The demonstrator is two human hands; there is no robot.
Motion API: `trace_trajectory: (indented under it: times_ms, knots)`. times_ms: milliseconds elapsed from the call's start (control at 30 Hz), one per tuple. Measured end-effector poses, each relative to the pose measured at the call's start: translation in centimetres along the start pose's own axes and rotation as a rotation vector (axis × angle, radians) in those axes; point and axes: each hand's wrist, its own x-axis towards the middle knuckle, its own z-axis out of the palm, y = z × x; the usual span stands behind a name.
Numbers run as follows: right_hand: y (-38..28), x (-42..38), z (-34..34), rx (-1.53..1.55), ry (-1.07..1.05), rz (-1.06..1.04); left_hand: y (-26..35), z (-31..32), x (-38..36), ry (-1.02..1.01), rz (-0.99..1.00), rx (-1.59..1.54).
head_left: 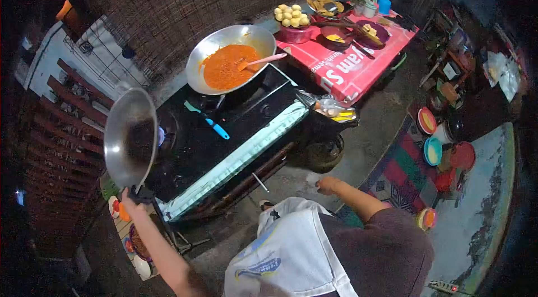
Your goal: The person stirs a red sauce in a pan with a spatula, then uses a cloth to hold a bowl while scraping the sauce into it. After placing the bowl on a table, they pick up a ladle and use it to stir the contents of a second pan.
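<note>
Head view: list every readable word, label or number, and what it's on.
"yam S": large white letters, upside down, on the red table cover; cut off at both ends.
Smaller white line beside them: too blurred to read.
White apron: blue and yellow print, no legible text.
Nothing else readable.

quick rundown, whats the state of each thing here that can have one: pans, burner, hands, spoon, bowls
empty wok: held tilted over the stove by its handle
left hand: closed on the wok handle
right hand: free, holding nothing
burner: lit, blue flame showing
sauce wok: on the stove, holding orange sauce
pink spoon: resting in the sauce
red bowl: heaped with pale round pieces
blue-handled tool: lying flat on the stove top
</note>
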Motion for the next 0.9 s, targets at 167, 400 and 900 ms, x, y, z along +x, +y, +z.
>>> trace_trajectory:
  times_ms: [167,400,900]
  knots:
    - [3.6,-2.5,3.3,0.078,0.03,-0.051,0.8,-0.9,-9.7,0.093,0.111,-0.031]
    - [9.1,0.2,4.4,0.042,0.05,-0.157,-1.2,-4.1,-20.7,0.124,0.35,0.147]
    - [32.9,-2.0,-18.7,0.074,0.349,0.018,-17.9,-3.3,-33.6,0.358,0.551,0.756]
